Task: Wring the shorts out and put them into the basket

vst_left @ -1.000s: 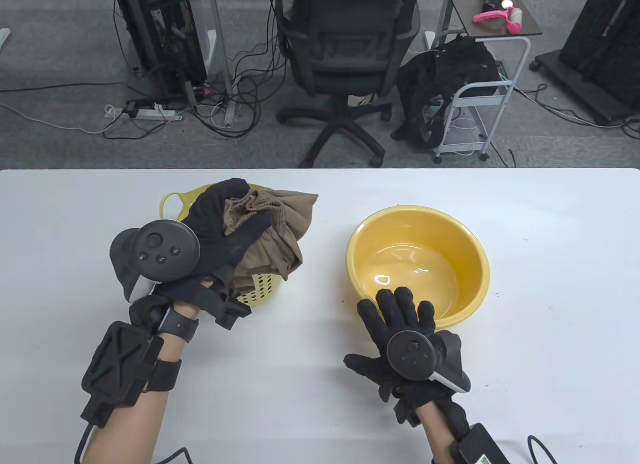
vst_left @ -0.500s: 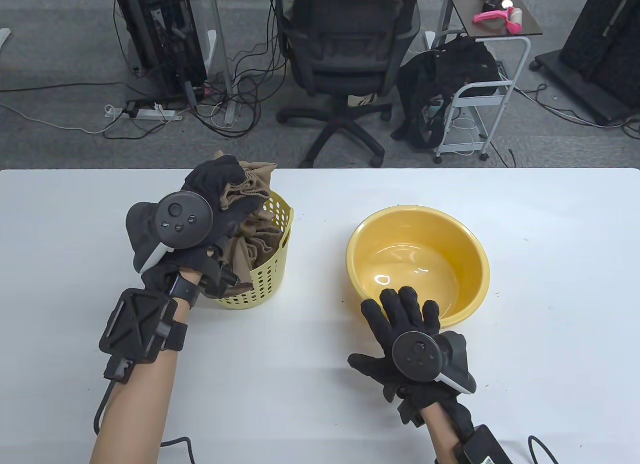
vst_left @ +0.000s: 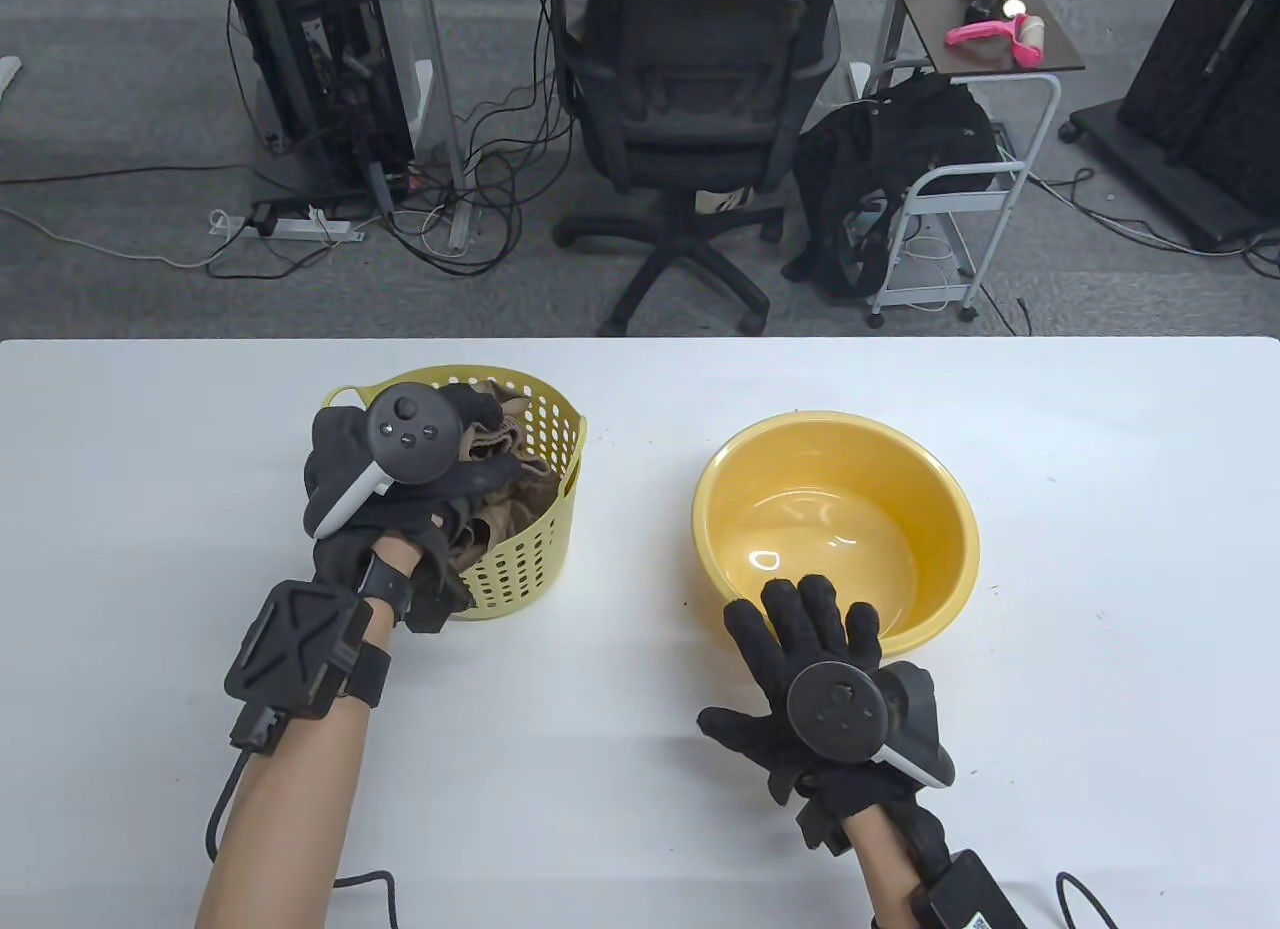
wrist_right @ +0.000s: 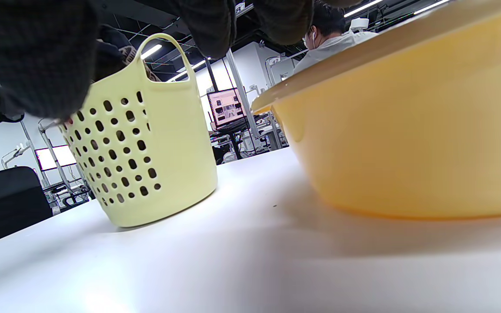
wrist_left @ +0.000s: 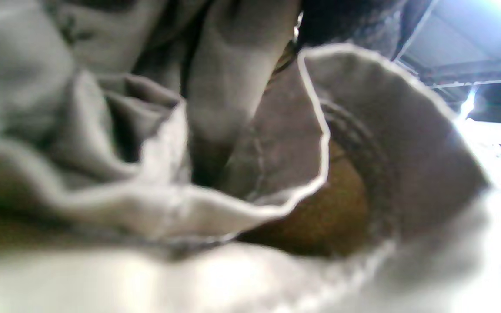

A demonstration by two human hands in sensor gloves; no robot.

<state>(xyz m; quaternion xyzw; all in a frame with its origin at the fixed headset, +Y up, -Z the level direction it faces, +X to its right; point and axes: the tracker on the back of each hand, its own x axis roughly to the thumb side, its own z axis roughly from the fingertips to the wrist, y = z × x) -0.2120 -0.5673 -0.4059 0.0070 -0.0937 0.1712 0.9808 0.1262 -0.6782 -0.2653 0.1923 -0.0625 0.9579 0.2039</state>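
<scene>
The brown shorts (vst_left: 515, 504) lie bunched inside the pale yellow perforated basket (vst_left: 562, 439) at the table's left. My left hand (vst_left: 478, 431) reaches down into the basket and grips the cloth, a fold showing between thumb and fingers. Crumpled fabric of the shorts (wrist_left: 276, 165) fills the left wrist view, blurred. My right hand (vst_left: 800, 619) rests flat on the table with straight, spread fingers touching the near rim of the yellow bowl (vst_left: 905, 459). In the right wrist view, the basket (wrist_right: 146, 152) stands left, the bowl (wrist_right: 407, 130) right, and the fingertips (wrist_right: 207, 21) hang at the top.
The white table (vst_left: 640, 769) carries only the basket and the bowl, about a hand's width apart. Beyond its far edge stand an office chair (vst_left: 690, 119), a computer tower with cables (vst_left: 320, 69) and a white cart with a black bag (vst_left: 900, 169).
My left hand has carried the shorts from above the basket's rim down into it, and the cloth now sits mostly below the rim. The right hand has barely moved.
</scene>
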